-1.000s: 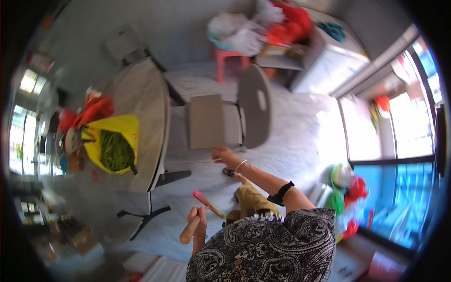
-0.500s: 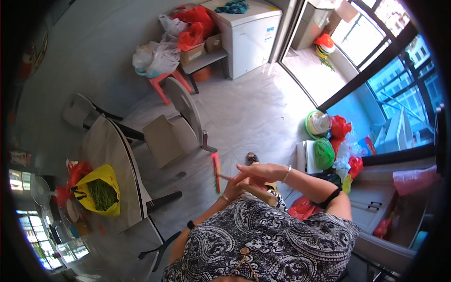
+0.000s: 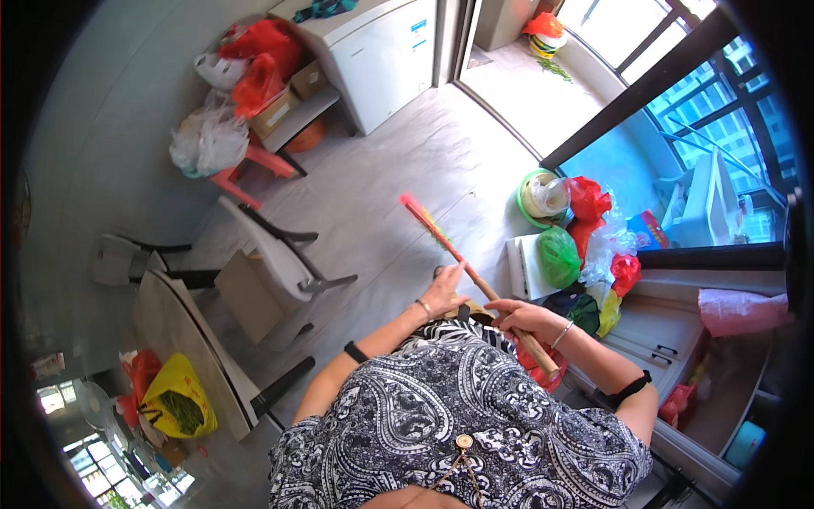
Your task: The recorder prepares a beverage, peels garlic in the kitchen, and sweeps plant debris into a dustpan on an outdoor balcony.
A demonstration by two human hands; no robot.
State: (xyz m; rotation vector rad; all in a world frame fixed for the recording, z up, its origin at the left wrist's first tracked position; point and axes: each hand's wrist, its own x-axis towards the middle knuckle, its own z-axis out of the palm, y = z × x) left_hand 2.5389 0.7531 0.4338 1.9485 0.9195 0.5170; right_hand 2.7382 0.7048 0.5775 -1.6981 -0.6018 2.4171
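The person grips a broom (image 3: pixel 475 280) with both hands, one above the other along its wooden handle, and that spacing looks chosen for leverage: the left hand (image 3: pixel 445 293) is closed around the stick further down toward the head, where it can steer, while the right hand (image 3: pixel 521 318) is clamped nearer the top end, where it can push and pull. The broom slants away from the body, its pink and green head out over the pale tiled floor (image 3: pixel 398 170) in the open middle of the room; whether the head touches the tiles cannot be told from this view

The open floor is ringed by things set against the edges, which seems to keep the centre free. A white folding chair (image 3: pixel 271 250) stands to the left, just beside a brown cardboard box (image 3: pixel 246 293) and a round table (image 3: pixel 182 327) with a yellow bag (image 3: pixel 178 399) of greens on it. Red and white plastic bags (image 3: pixel 233 93) are heaped on a low shelf against the wall, near a white cabinet (image 3: pixel 381 55). To the right, by the glass door, green and red bags (image 3: pixel 585 246) and a basin are gathered close together
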